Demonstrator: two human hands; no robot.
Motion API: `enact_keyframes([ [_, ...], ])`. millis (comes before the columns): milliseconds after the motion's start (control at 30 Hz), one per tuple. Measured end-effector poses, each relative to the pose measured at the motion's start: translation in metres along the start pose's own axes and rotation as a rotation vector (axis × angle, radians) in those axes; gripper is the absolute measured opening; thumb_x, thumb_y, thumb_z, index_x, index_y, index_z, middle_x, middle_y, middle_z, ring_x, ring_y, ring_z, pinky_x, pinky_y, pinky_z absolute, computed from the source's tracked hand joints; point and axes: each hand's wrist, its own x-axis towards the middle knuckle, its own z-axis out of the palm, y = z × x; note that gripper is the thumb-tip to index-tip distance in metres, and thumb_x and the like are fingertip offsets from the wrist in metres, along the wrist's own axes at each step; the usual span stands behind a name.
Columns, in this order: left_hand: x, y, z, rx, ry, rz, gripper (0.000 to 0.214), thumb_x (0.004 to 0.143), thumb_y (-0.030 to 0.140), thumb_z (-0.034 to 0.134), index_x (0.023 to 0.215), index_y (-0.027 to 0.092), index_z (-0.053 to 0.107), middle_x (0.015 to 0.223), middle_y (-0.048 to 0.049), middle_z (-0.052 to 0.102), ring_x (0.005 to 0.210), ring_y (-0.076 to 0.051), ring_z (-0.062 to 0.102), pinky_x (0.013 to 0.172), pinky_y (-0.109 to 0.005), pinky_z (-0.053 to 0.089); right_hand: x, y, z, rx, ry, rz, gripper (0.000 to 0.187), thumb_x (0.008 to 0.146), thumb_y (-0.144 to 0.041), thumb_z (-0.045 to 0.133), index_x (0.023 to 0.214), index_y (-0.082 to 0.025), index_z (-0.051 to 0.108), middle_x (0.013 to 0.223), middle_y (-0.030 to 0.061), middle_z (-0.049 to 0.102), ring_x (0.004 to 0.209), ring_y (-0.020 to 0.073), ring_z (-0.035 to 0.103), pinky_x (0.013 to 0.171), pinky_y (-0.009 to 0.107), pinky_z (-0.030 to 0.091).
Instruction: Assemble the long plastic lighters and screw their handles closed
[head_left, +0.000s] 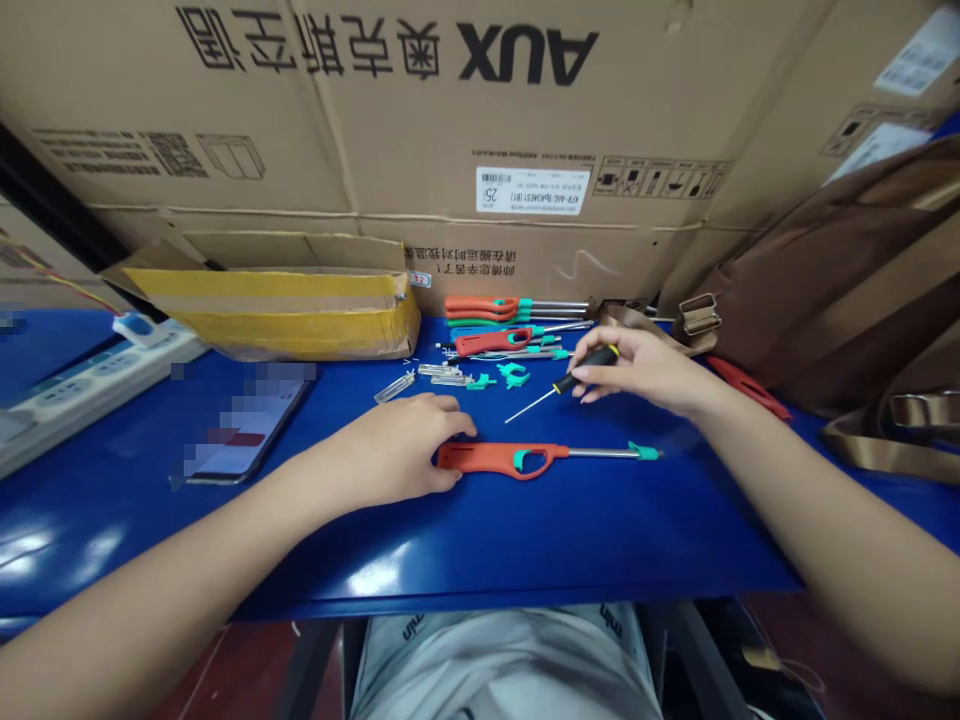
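Observation:
An orange long-nosed gas lighter [487, 458] lies across the blue table, its metal tube pointing right, with a teal trigger and a teal piece at the tip. My left hand [397, 450] curls around its handle end, thumb along the lower edge and fingers by the upper edge. In my right hand [637, 372] is a screwdriver [598, 360] with a black and yellow handle, its thin shaft slanting down left above the table. Beyond the hands lie loose teal plastic parts [513, 376] and clear small tubes [394, 387].
More lighters [480, 308] are piled at the back, near a yellow-taped cardboard box [300, 335]. A phone [251, 430] and a white power strip [97, 375] lie left. A brown bag [847, 270] with straps stands right, beside a red handle-shaped piece [750, 388]. Large cardboard [390, 120] forms the back wall.

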Motion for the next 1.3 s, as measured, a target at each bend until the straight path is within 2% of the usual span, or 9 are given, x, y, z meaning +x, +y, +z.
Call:
enact_keyframes([
  [67,0.001,0.0,0.003,-0.011,0.026,0.043,0.047,0.08,0.021,0.067,0.127,0.022,0.068,0.12,-0.0074,0.068,0.107,-0.027,0.066,0.091,-0.037,0.052,0.003,0.015,-0.01,-0.041,-0.024,0.058,0.045,0.069,-0.046,0.089,0.094,-0.017,0.065,0.088,0.0049,0.073,0.082,0.0218,0.077,0.077,0.038,0.066],
  [233,0.013,0.008,0.018,-0.063,0.068,0.185,0.045,0.083,0.017,0.06,0.127,0.021,0.064,0.118,-0.0071,0.066,0.107,-0.026,0.063,0.093,-0.037,0.051,0.008,0.04,-0.022,-0.464,-0.013,-0.131,0.04,0.077,-0.05,0.077,0.101,-0.018,0.07,0.093,0.0062,0.074,0.083,0.0221,0.072,0.079,0.041,0.061],
  [367,0.017,0.01,0.029,-0.006,0.131,0.205,0.036,0.084,0.015,0.055,0.118,0.018,0.063,0.114,-0.0082,0.065,0.104,-0.026,0.062,0.09,-0.038,0.051,0.006,0.041,-0.028,-0.646,0.012,-0.21,0.026,0.077,-0.039,0.075,0.094,-0.02,0.074,0.099,0.0075,0.072,0.095,0.0261,0.067,0.091,0.044,0.053],
  [533,0.017,0.007,0.032,0.006,0.157,0.217,0.032,0.086,0.012,0.049,0.114,0.019,0.062,0.112,-0.0062,0.066,0.102,-0.024,0.063,0.087,-0.037,0.05,0.004,0.041,-0.034,-0.809,0.075,-0.268,0.018,0.078,-0.03,0.068,0.092,-0.02,0.072,0.097,0.0102,0.069,0.094,0.0284,0.064,0.092,0.047,0.05],
  [733,0.018,-0.006,0.024,-0.107,0.206,0.148,0.021,0.084,0.018,0.056,0.102,0.02,0.066,0.098,-0.0024,0.069,0.083,-0.019,0.064,0.074,-0.031,0.048,-0.005,0.025,-0.033,-0.825,0.177,-0.39,0.028,0.092,-0.043,0.058,0.1,-0.019,0.071,0.107,0.0118,0.07,0.107,0.0284,0.062,0.101,0.046,0.046],
  [867,0.023,-0.017,0.021,-0.215,0.279,0.146,0.011,0.086,0.023,0.06,0.093,0.019,0.068,0.084,-0.0005,0.067,0.073,-0.016,0.06,0.069,-0.027,0.044,-0.017,0.008,-0.03,-0.772,-0.049,-0.199,0.044,0.093,-0.058,0.054,0.096,-0.019,0.073,0.097,0.0082,0.075,0.09,0.0242,0.067,0.084,0.037,0.05],
  [967,0.027,-0.022,0.022,-0.27,0.343,0.124,0.017,0.091,0.031,0.061,0.083,0.018,0.067,0.074,0.0005,0.064,0.066,-0.014,0.055,0.064,-0.027,0.04,-0.023,0.003,-0.032,-0.793,-0.176,-0.071,0.049,0.091,-0.062,0.055,0.092,-0.017,0.075,0.089,0.0077,0.076,0.082,0.0231,0.066,0.073,0.033,0.048],
  [1167,0.028,-0.022,0.025,-0.314,0.432,0.062,0.019,0.09,0.037,0.067,0.088,0.019,0.074,0.079,-0.0014,0.071,0.07,-0.015,0.058,0.065,-0.026,0.039,-0.022,0.008,-0.036,-0.804,-0.26,0.026,0.05,0.089,-0.062,0.056,0.09,-0.016,0.075,0.087,0.0084,0.077,0.077,0.0216,0.066,0.068,0.031,0.047],
  [1300,0.026,-0.019,0.022,-0.343,0.464,0.001,0.019,0.085,0.036,0.07,0.085,0.018,0.075,0.077,-0.0017,0.07,0.068,-0.014,0.058,0.062,-0.025,0.038,-0.017,0.013,-0.033,-0.824,-0.233,-0.033,0.047,0.088,-0.059,0.059,0.094,-0.017,0.077,0.09,0.0084,0.077,0.081,0.0226,0.067,0.071,0.031,0.047],
])
